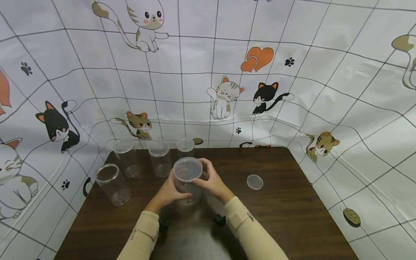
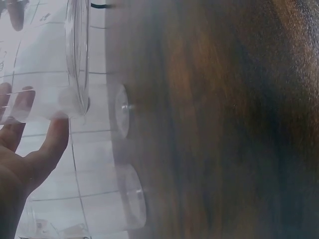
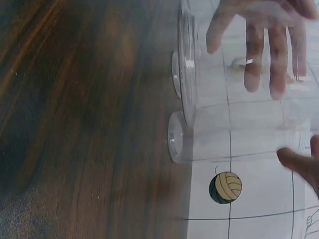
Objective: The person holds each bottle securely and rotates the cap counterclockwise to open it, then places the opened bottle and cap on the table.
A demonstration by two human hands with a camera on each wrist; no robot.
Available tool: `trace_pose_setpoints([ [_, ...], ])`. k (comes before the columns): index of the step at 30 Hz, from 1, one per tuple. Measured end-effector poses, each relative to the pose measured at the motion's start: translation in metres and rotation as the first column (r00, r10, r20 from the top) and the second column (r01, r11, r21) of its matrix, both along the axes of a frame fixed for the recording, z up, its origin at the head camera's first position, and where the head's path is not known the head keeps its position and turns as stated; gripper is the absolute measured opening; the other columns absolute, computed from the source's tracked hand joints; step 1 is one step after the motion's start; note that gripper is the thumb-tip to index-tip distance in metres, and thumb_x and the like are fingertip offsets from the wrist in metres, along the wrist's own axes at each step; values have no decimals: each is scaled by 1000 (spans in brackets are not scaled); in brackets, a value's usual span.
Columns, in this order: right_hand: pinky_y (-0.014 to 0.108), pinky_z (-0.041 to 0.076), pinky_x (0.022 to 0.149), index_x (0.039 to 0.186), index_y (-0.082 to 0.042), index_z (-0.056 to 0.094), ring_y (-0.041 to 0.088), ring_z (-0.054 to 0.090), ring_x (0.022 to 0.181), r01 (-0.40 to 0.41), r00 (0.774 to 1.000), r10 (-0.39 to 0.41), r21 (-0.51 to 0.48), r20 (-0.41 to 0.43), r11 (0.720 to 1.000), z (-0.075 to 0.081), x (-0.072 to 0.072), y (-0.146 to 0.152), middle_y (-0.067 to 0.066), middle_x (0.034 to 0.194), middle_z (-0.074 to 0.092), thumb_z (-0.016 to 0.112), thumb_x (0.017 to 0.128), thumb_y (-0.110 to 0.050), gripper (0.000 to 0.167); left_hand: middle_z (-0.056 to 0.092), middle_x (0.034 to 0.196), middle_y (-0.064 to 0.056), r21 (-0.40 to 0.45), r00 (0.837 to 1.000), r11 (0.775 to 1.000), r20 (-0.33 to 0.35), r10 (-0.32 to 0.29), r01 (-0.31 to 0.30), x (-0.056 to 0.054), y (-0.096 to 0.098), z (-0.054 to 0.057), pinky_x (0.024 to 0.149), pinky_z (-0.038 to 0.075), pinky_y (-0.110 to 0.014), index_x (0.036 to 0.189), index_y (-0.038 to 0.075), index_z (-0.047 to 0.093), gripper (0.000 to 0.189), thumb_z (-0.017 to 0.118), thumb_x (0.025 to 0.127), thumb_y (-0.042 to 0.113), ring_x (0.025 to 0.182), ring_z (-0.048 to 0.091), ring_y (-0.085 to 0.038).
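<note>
A clear plastic jar (image 1: 190, 196) with a translucent lid (image 1: 187, 169) on its top is between both hands, near the middle of the table. My left hand (image 1: 169, 193) grips its left side, thumb across the front. From the right, my right hand (image 1: 212, 182) holds it near the lid, thumb at the rim. In the left wrist view the left hand (image 2: 30, 162) curves round the jar wall (image 2: 45, 55), and the jar's base appears raised off the table. The right wrist view shows the right hand (image 3: 303, 162) only partly, at the edge.
Several other clear jars stand at the left and back: a lidless-looking one (image 1: 113, 184) in front, others (image 1: 126, 159) (image 1: 160, 159) behind. A loose round lid (image 1: 255, 182) lies on the dark wooden table (image 1: 276, 216) at right. A cat-print sheet (image 1: 195, 86) hangs behind.
</note>
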State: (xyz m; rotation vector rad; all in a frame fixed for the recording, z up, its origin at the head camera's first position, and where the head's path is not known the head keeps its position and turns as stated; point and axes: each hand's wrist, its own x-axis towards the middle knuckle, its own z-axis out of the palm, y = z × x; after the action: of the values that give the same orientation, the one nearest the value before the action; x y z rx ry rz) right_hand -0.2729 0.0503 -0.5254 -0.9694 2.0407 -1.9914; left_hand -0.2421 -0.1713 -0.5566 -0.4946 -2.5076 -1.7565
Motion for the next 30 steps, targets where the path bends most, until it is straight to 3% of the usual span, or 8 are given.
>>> trace_pose_setpoints([
  [2,44,40,111,156,-6,26,26,39,141,-88,995,90,-43,37,995,0,-5,4,15,155,35,69,97,-21,75,41,146,-25,1,1000,1000,-1,-9,9,0,1,0,111,34,-61,153,5,19,116,96,66,13,136,43,-43],
  [6,45,33,114,159,-3,20,22,36,141,-228,961,244,-126,131,965,-3,-17,10,15,158,31,53,97,-9,71,42,145,-24,13,999,999,-5,-37,37,-1,2,-1,110,34,-61,152,4,20,115,96,67,12,135,44,-42],
  [8,46,29,116,160,-3,18,21,35,141,-263,945,284,-138,161,955,-4,-23,12,15,159,29,46,91,-6,74,42,145,-23,17,999,999,-2,-43,43,-1,3,-1,110,35,-60,152,4,20,115,96,66,12,135,44,-41],
  [11,47,24,118,161,-3,16,21,31,144,-272,941,292,-130,169,953,-4,-27,13,16,162,25,45,87,-6,80,42,145,-23,30,999,998,-13,-46,47,-1,2,-3,110,36,-60,153,4,20,116,96,66,10,135,44,-41],
  [16,48,26,117,160,-2,14,28,21,149,-196,969,213,-136,129,971,-3,-15,7,19,165,17,58,97,-20,78,45,143,-23,50,1000,998,-13,-23,24,-1,0,-4,106,41,-57,152,6,21,114,96,67,9,129,50,-39],
  [20,50,27,118,158,-4,10,29,18,151,-79,992,90,-125,87,989,-5,-1,-3,17,165,16,76,91,-42,101,47,140,-22,33,1000,999,-16,21,-20,-1,-2,-4,101,45,-54,151,7,23,111,95,67,10,123,53,-37],
  [25,44,32,116,155,-9,12,29,29,146,34,995,-23,-117,99,992,-9,6,-16,13,162,22,84,85,-38,104,46,143,-24,12,998,999,-37,45,-45,-2,0,-4,108,39,-57,152,6,23,113,96,66,13,131,48,-40],
  [30,37,41,106,153,-9,18,31,43,135,78,992,-70,-70,104,995,-5,7,-18,16,153,35,85,85,-27,97,47,143,-23,-10,997,998,-56,61,-62,-4,3,-6,109,38,-58,152,6,23,114,97,66,17,132,48,-40],
])
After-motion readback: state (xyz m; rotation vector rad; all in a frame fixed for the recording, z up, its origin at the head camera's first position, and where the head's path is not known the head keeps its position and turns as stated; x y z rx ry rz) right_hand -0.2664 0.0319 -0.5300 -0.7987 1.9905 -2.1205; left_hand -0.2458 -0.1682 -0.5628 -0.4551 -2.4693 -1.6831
